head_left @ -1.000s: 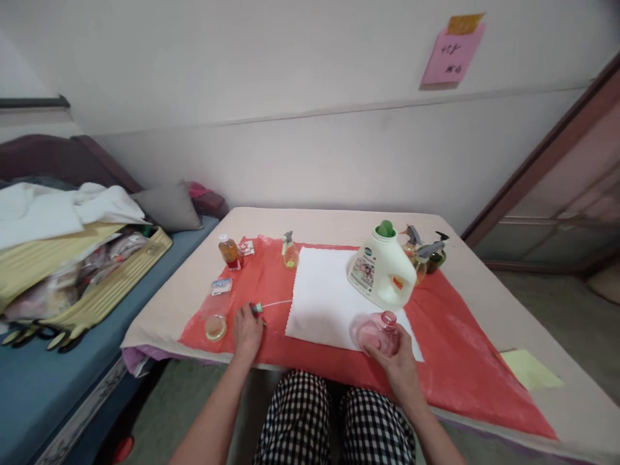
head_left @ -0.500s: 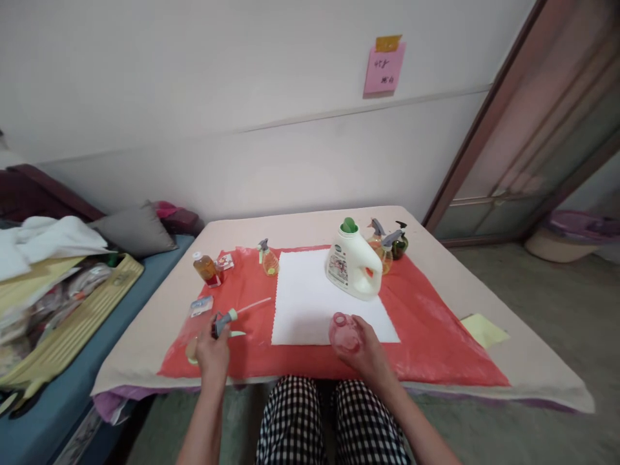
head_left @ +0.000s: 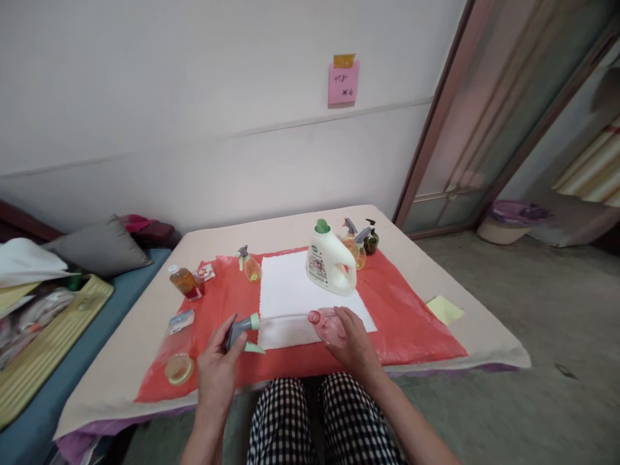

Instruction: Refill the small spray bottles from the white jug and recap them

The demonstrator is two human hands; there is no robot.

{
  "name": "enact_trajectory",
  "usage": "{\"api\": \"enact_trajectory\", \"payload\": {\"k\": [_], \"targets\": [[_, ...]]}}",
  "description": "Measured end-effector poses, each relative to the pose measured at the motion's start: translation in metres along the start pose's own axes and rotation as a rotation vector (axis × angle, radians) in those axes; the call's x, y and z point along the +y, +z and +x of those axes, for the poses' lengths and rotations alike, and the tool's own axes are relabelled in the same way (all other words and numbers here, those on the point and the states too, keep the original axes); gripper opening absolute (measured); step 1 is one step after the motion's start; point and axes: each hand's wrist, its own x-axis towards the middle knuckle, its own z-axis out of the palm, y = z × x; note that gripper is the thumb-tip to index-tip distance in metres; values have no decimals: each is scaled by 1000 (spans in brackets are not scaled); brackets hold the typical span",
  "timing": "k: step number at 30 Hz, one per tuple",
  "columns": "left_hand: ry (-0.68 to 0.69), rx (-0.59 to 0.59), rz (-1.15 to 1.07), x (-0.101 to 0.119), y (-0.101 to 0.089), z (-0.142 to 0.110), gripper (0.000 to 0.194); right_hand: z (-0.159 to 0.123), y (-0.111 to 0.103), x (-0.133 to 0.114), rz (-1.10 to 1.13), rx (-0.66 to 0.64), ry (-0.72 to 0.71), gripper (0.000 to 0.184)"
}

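My left hand is closed around a grey and pale green trigger spray head. A thin clear dip tube runs from it to the right, its end close to the mouth of a pink see-through bottle; whether the tip is inside I cannot tell. My right hand grips that bottle, which is tilted with its neck facing left. Behind the bottle, a white detergent jug with a green spout stands on a white sheet. Left of my left hand lies a shallow round lid or dish.
A red plastic sheet covers the table's middle. At left stand an amber bottle and a spray bottle. Right of the jug are more spray bottles and a dark green pump bottle. Yellow paper lies at right.
My left hand has lifted the spray head and brought it rightward, its tube now at the bottle's mouth. My right hand has tipped the bottle leftward. The camera view has turned right.
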Motion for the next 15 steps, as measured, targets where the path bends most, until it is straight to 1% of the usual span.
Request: {"api": "enact_trajectory", "payload": {"k": [4,8,12,15], "targets": [[54,-46,60,-7,5,-1,60,-1,-7,0,-48,-23,-35,72],[156,-79,161,-5,12,-4,55,3,-16,-8,-137,-75,-86,68],[238,-198,203,4,24,-10,47,8,-24,-24,-211,-85,-166,70],[258,-268,203,10,36,-14,43,11,-27,-36,-220,-58,-218,73]]}}
